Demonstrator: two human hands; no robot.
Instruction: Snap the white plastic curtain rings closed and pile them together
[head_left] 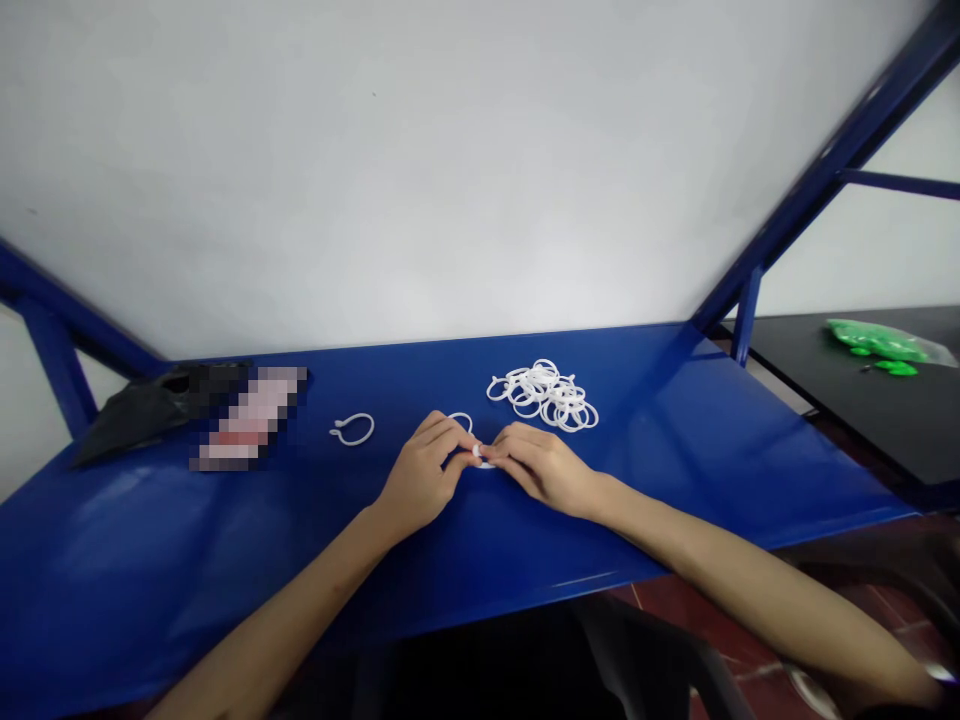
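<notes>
My left hand (427,468) and my right hand (553,468) meet over the middle of the table. Both are closed in a pinch on a white plastic curtain ring (486,465), fingertips almost touching. Most of that ring is covered by my fingers. Behind my left fingertips a white arc (466,418) shows; whether it belongs to the same ring I cannot tell. To the left, a single white ring (372,428) lies with its ends apart. A loose pile of similar white rings (541,382) sits just beyond my right hand.
The blue table (315,560) backs onto a white wall (450,180). At its left lie a black bag (142,412) and a blurred pink packet (251,420). Blue frame bars slant at both sides. A black table (840,395) at right holds green items in clear plastic (877,340).
</notes>
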